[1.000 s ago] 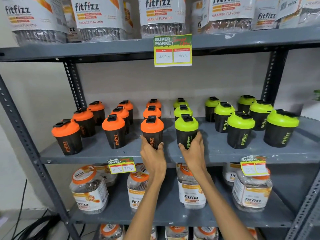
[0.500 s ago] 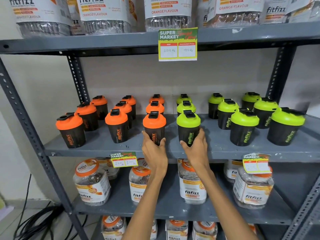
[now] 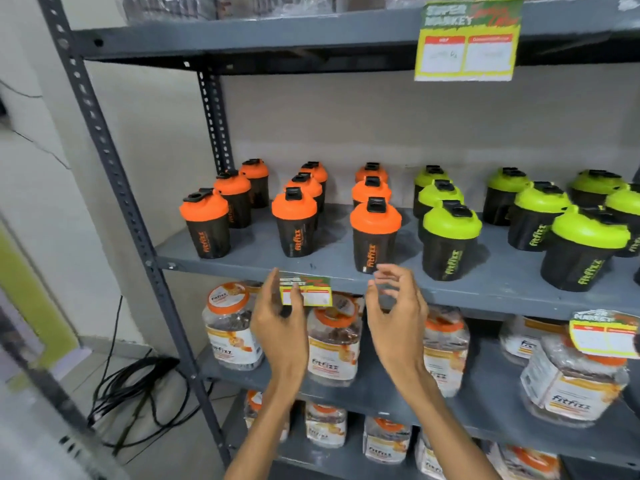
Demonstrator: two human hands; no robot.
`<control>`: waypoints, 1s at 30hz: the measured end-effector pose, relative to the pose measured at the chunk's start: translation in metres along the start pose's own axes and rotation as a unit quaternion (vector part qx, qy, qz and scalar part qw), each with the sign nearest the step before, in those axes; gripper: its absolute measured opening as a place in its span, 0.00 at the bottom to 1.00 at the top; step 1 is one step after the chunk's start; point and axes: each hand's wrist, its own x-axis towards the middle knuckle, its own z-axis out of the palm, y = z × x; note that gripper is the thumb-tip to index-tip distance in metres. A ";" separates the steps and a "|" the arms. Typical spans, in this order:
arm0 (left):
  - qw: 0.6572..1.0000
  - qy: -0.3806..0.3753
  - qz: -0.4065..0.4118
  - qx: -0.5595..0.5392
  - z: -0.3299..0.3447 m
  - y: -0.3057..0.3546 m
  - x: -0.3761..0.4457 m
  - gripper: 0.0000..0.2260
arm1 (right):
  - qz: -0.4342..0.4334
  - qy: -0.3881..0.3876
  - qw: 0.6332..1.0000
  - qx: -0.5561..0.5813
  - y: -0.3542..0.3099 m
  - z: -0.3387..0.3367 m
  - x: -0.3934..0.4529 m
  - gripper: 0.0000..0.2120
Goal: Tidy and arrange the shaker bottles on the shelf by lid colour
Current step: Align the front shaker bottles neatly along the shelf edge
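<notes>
Black shaker bottles stand in rows on the grey middle shelf point(image 3: 332, 271). Those with orange lids fill the left half, the front one point(image 3: 374, 233) nearest my hands. Those with green lids fill the right half, led by a front one point(image 3: 449, 242). My left hand point(image 3: 278, 327) hovers below the shelf edge, fingers spread, holding nothing. My right hand point(image 3: 398, 313) is beside it, just under the front orange-lidded bottle, fingers apart and empty. Neither hand touches a bottle.
A price tag point(image 3: 304, 294) hangs on the shelf edge between my hands. Clear fitfizz jars point(image 3: 332, 344) with orange lids crowd the shelves below. The slotted upright post point(image 3: 114, 188) stands at left, with black cables point(image 3: 138, 389) on the floor. Another tag point(image 3: 467, 39) hangs above.
Both hands have let go of the front orange-lidded and green-lidded bottles and dropped below the shelf edge, open. The view has swung to the left and moved closer.
</notes>
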 end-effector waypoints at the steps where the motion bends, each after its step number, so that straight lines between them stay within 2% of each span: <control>1: 1.000 0.007 -0.003 0.000 -0.008 -0.003 0.016 0.21 | 0.000 -0.014 1.000 0.003 -0.006 0.014 -0.001 0.12; 5: 0.998 0.025 0.012 0.062 -0.032 -0.018 0.084 0.34 | 0.032 -0.045 0.998 -0.012 -0.022 0.076 0.003 0.18; 9: 0.995 0.000 -0.014 0.100 -0.048 -0.037 0.144 0.43 | 0.113 -0.079 0.989 -0.045 -0.038 0.131 0.018 0.35; 12: 0.992 -0.034 -0.023 0.115 -0.053 -0.047 0.175 0.46 | 0.152 -0.075 0.983 -0.075 -0.047 0.162 0.034 0.46; 15: 0.990 -0.064 -0.038 0.124 -0.055 -0.053 0.195 0.48 | 0.198 -0.063 0.975 -0.079 -0.054 0.182 0.047 0.52; 18: 0.988 -0.095 -0.036 0.116 -0.054 -0.066 0.207 0.45 | 0.217 -0.053 0.971 -0.085 -0.058 0.194 0.052 0.51; 24: 0.991 -0.095 -0.004 0.090 -0.056 -0.069 0.212 0.35 | 0.212 -0.022 0.972 -0.104 -0.056 0.200 0.051 0.33; 30: 0.992 -0.102 0.006 0.075 -0.059 -0.070 0.215 0.34 | 0.194 -0.019 0.974 -0.112 -0.061 0.195 0.041 0.33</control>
